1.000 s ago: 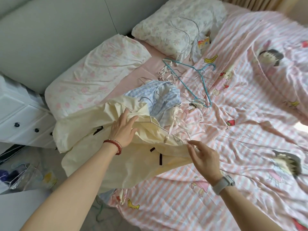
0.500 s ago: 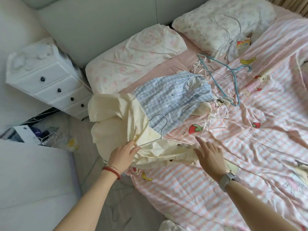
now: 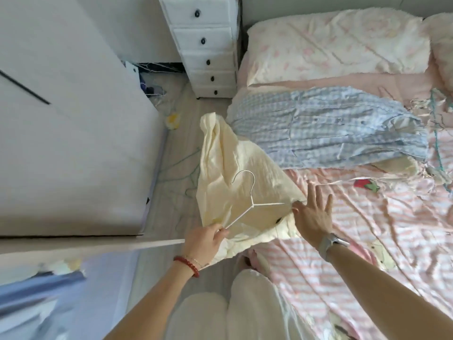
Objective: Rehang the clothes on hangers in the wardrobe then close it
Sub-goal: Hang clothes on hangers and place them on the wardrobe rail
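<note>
I am standing beside the bed (image 3: 367, 253), a shirt (image 3: 326, 136) lying on it before the pillow (image 3: 335, 45), drawers (image 3: 206, 45) sitting to its left.

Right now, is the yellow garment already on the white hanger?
Cannot tell. The left hand pinches one arm of the white hanger, which lies against the yellow garment; its other arm runs under fabric.

A: Top centre?
B: White drawer chest (image 3: 207, 45), dark knobs.
A: Right side?
B: Bed with pink striped sheet (image 3: 392, 241); floral pillow (image 3: 331, 45) upper right. Yellow object (image 3: 172, 119) on floor.
</note>
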Available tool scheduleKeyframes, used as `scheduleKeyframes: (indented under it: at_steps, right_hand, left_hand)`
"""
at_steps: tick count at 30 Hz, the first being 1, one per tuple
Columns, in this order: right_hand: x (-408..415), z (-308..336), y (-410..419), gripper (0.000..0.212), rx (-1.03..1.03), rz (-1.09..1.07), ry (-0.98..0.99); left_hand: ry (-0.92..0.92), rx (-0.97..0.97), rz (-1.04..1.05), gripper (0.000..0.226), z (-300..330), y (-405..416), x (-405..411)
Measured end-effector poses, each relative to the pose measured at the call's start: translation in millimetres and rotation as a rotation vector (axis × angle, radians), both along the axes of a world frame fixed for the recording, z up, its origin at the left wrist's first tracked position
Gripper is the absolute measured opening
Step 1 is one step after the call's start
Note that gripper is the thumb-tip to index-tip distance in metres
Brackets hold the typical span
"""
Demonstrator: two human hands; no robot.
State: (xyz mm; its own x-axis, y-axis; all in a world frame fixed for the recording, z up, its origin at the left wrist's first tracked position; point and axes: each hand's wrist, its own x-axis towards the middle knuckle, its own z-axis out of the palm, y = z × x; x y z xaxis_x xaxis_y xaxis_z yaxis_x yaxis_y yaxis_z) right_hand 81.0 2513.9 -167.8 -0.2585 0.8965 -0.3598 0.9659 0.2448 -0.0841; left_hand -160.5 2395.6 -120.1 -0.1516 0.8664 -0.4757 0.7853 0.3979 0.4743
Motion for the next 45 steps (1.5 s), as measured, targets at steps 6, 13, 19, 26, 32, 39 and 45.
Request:
scheduleKeyframes:
  at_steps: [6,13,19,26,32,39,45]
  right_hand:
    - [-50.3,25.8,-41.7,0.025,0.104,0.247,0.141]
    - [-118.0,56.0,-127.0,0.012,0.225,0.657,0.332]
    - [-204.9,76.7,-223.0,0.012,0.073,1.121,0.54]
    - [-315.2,113.8,-321.1,0.015,-0.199,1.425,0.643]
    - [-416.7,166.4,-403.7,0.017,-0.402,1.646,0.657]
    - [-520.6,231.9,-503.9,0.02,-0.722,1.723,0.802]
    - [-575.5,249.8,-587.6,0.012,-0.744,1.706,0.937]
  left_hand:
    - [-0.165,0.04,0.215,0.04,10.1,-94.5,-31.9]
    - [0.025,0.131,0.51,0.023,30.9,-235.3,-82.5]
    - [0.284,0.365,0.921,0.029,51.9,-371.5,-108.5]
    - [0.599,0.448,1.351,0.022,89.6,-494.2,-137.1]
    - [0.869,0.505,1.589,0.014,133.1,-571.2,-180.6]
    - [0.861,0.563,1.953,0.033,195.5,-640.1,-251.7]
    - [0.983,0.799,2.014,0.035,241.2,-664.5,-280.9]
